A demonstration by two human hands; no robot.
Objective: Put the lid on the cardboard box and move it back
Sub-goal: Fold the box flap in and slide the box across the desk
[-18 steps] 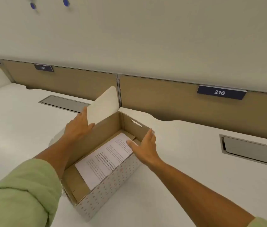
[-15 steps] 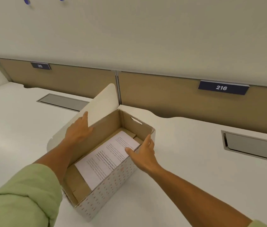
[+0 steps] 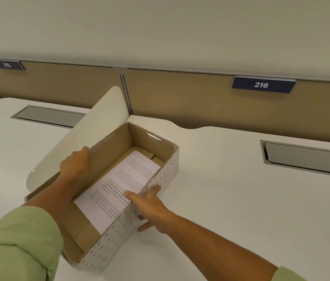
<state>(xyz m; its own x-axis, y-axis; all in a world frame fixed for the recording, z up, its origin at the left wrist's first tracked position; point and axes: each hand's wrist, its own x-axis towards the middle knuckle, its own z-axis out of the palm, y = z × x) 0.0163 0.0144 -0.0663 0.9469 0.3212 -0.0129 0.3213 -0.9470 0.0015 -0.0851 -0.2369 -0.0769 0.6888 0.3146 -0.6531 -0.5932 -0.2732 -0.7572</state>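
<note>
The open cardboard box (image 3: 139, 222) is gripped at its right wall by the right hand (image 3: 150, 205), while the tilted lid (image 3: 91, 136) beside its left wall is clasped by the left hand (image 3: 75, 167).

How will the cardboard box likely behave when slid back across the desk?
The cardboard box probably slides easily: the desk looks smooth. Likely light, holding only a printed sheet. Its open walls may flex under the right hand.

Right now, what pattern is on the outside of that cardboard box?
The cardboard box is white outside with small reddish-pink marks, plain brown inside; the head view shows it.
</note>
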